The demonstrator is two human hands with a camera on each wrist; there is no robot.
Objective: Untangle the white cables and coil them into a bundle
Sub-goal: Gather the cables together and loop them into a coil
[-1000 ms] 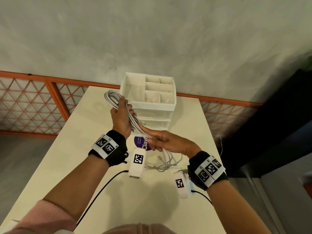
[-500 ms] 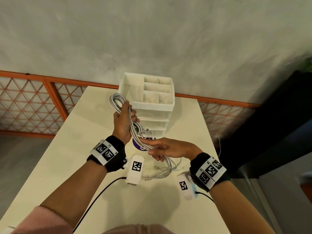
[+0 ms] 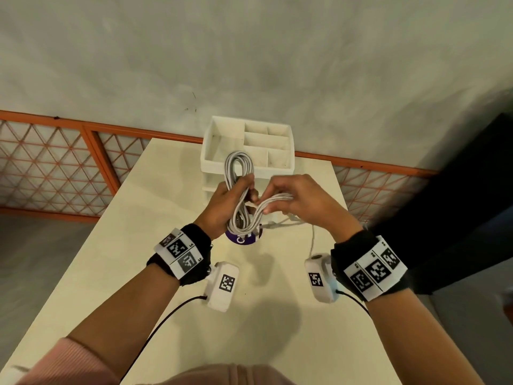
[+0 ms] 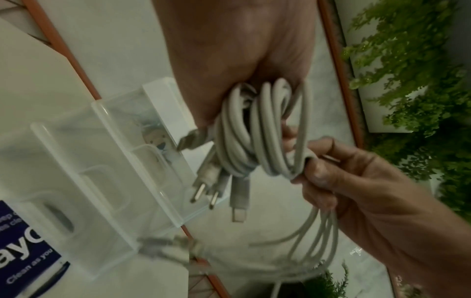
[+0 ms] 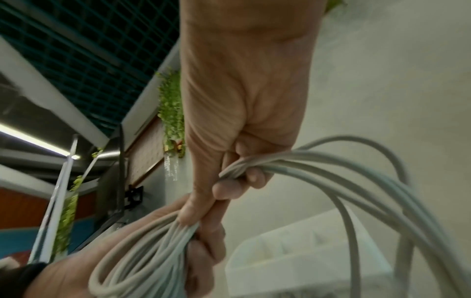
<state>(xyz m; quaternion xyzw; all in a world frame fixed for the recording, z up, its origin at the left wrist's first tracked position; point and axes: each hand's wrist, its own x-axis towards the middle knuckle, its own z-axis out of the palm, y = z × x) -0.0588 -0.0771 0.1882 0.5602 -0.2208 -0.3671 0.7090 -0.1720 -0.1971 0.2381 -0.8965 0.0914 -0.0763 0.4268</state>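
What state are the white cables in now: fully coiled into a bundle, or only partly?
Partly coiled. The left hand grips looped white cables, while the right hand holds several loose strands trailing towards the table.

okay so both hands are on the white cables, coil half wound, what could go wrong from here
1. The left hand grips many loops of the white cables; a looser grip could let the coil spring apart.
2. Connector ends dangle free below the coil and might catch on the loops.
3. The slack strands trail close to the white organizer and may snag it.
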